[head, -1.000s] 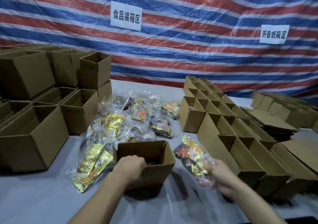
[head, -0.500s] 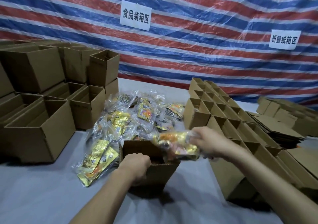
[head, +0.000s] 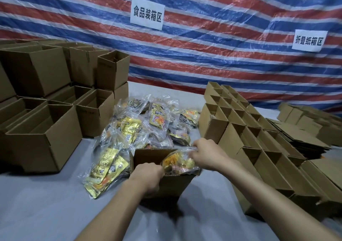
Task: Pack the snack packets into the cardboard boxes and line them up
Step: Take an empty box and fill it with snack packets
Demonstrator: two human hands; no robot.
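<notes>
On the far left, large open cartons stand on a grey table, with more cartons stacked behind and above them, all brown cardboard with their tops open.

Right of them, in the middle of the table, lies a loose pile of snack packets in clear plastic, printed gold, yellow and orange. The pile reaches from the table's far edge to the near left, where a few gold packets lie flat beside a small open box.

This box stands just in front of the pile, nearest the viewer. The left hand grips its near rim, fingers curled over the edge. One packet sits in the mouth of the box on its right side, partly above the rim. The right hand grasps the packet's upper edge, fingers bent around the crinkled plastic.

Further right, small open boxes stand touching in rows that run from near to far. Beyond them, at the right edge, lies a stack of flat cardboard.

Behind everything hangs a tarp striped red, white and blue, bearing two white signs with Chinese characters, one central and one to the right.
</notes>
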